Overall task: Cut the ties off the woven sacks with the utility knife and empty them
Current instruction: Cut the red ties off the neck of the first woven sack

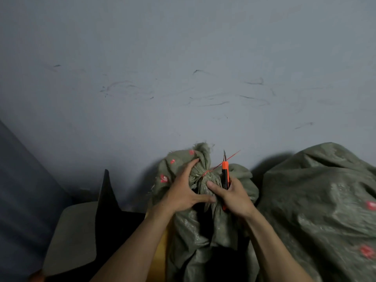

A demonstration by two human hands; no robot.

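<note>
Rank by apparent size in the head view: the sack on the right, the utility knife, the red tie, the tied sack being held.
1. Sack on the right, though it is cropped by the frame edge.
2. Tied sack, partly hidden by the hands.
3. Utility knife.
4. Red tie: about as long as the knife, far thinner.

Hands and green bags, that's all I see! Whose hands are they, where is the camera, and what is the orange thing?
The camera sits on a person's head and looks down, so you see that person's own two arms. The left hand squeezes the bunched top of a green woven sack. A thin red tie is wound around that bunched neck, with one end sticking out. The right hand holds an orange utility knife in a firm grip, blade pointing up, away from the body. A second sack lies to the right. Behind them is a grey wall with scuff marks.
</note>
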